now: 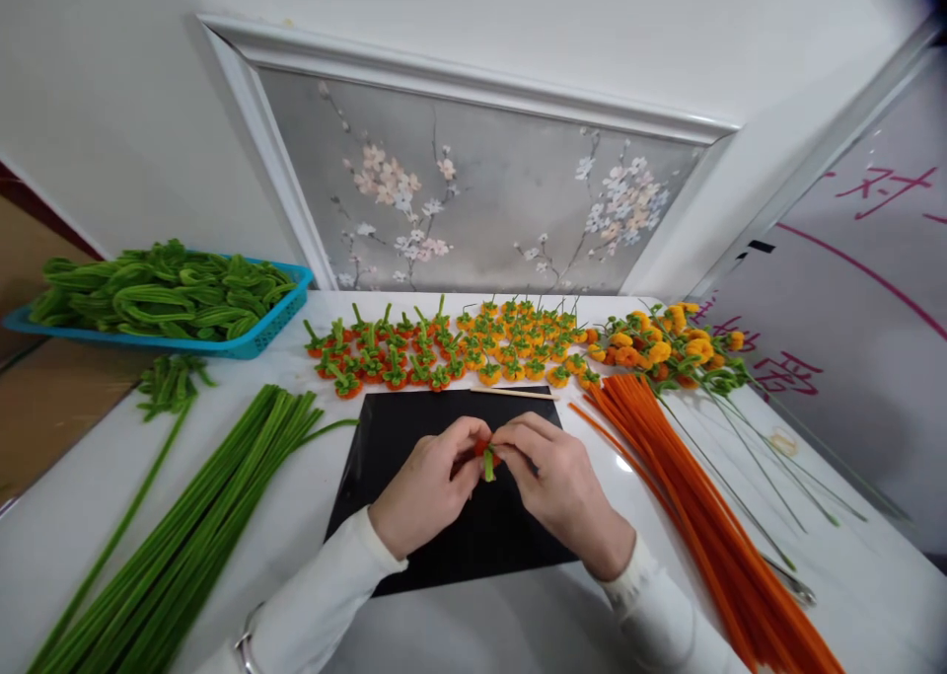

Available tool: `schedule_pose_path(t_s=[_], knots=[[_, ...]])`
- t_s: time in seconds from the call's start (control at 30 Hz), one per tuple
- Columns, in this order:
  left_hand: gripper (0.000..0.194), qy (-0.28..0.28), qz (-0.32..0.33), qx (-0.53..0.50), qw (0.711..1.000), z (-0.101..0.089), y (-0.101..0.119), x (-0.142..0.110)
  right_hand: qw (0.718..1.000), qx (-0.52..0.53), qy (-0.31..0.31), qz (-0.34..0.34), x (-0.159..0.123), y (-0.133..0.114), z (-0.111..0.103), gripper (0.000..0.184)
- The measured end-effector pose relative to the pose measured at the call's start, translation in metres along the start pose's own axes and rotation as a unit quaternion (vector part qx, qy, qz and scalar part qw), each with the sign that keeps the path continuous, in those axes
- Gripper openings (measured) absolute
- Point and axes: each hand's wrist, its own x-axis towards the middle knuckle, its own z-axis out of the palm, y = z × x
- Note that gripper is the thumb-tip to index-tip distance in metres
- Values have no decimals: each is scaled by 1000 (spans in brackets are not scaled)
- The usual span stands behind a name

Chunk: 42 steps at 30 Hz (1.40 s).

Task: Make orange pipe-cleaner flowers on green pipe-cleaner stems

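Note:
Between my fingertips is a small orange pipe-cleaner persimmon point(484, 450) with a green stem pointing toward me. My left hand point(433, 477) pinches it from the left, thumb and forefinger closed. From the right, my right hand point(551, 477) pinches at its top edge, partly covering it. Both hands are over a black mat point(444, 556) on the white table. Beyond the mat stand rows of finished orange persimmons point(392, 363) with green tops, and yellow-orange ones point(518, 343) beside them. A thin wooden stick point(512, 394) lies along the mat's far edge.
Green pipe cleaners point(192, 516) lie at left, below a blue basket point(273, 324) of looped green pieces point(163, 294) and a small green pile point(170, 383). Orange pipe cleaners point(695, 516) lie at right, near scissors point(795, 585) and yellow-orange flower stems point(658, 343). A framed panel point(503, 210) stands behind.

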Motion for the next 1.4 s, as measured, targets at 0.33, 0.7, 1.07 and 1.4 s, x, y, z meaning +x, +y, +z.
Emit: schedule_pose_path(t_s=[0.33,0.7,1.07,1.4], knots=[[29,-14,20,33,999,2,4,-3,999,-10,-32,24,4,5,1,19],[27,130,53,19,990,10,-19,1,901,345,-73,252,0,0,13,40],[16,170,-68,-199,963,11,-12,5,928,270,-28,254,-3,-19,30,21],[25,51,-111,-354,927,3,-8,2,948,216,26,232,-3,-1,28,11]])
